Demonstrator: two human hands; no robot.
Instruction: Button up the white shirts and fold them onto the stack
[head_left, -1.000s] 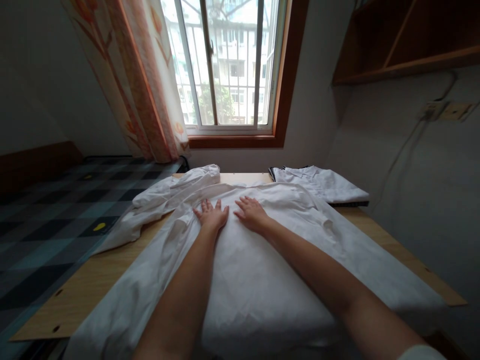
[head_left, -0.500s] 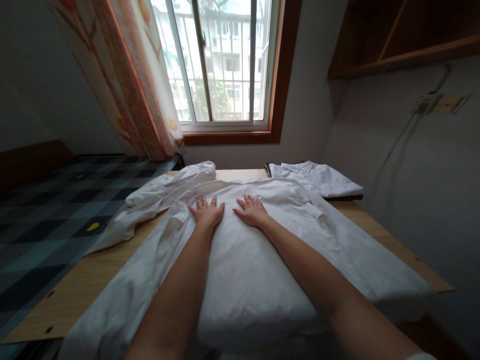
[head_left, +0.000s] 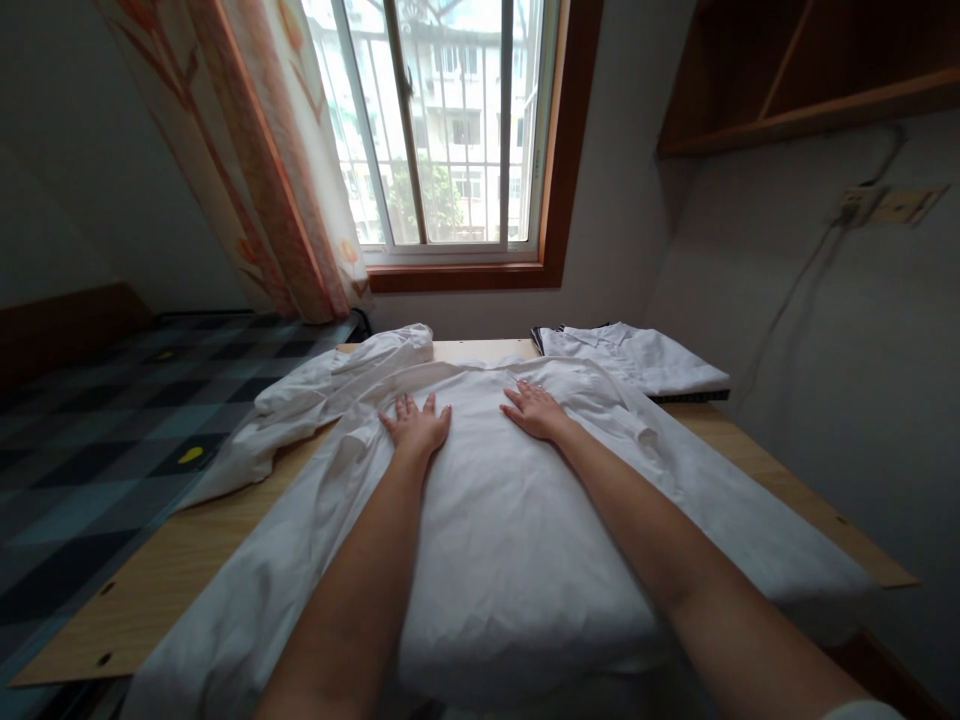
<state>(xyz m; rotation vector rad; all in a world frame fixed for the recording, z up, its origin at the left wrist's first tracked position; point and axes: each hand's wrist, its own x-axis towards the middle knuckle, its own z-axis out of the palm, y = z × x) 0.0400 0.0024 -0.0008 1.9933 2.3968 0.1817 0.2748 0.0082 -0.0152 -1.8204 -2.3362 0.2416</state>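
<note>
A white shirt [head_left: 517,540] lies spread over a wooden board [head_left: 135,580], its collar end toward the window and its lower edge hanging over the near side. My left hand [head_left: 417,425] rests palm down on the upper left of the cloth, fingers spread. On the upper right part, my right hand [head_left: 534,408] presses flat with its fingers stretched out. Neither hand grips the fabric. Shallow wrinkles run across the shirt, and the sleeves lie out to both sides.
Left of the shirt lies a crumpled white garment [head_left: 337,385]. A folded white shirt [head_left: 637,358] sits on dark cloth at the back right. A bed with a checked cover [head_left: 67,460] flanks the board. Beyond are a curtain [head_left: 262,160] and a window [head_left: 457,150].
My right hand has slid to the right and slightly away from me across the shirt, widening the space between the hands. My left hand stays in about the same place.
</note>
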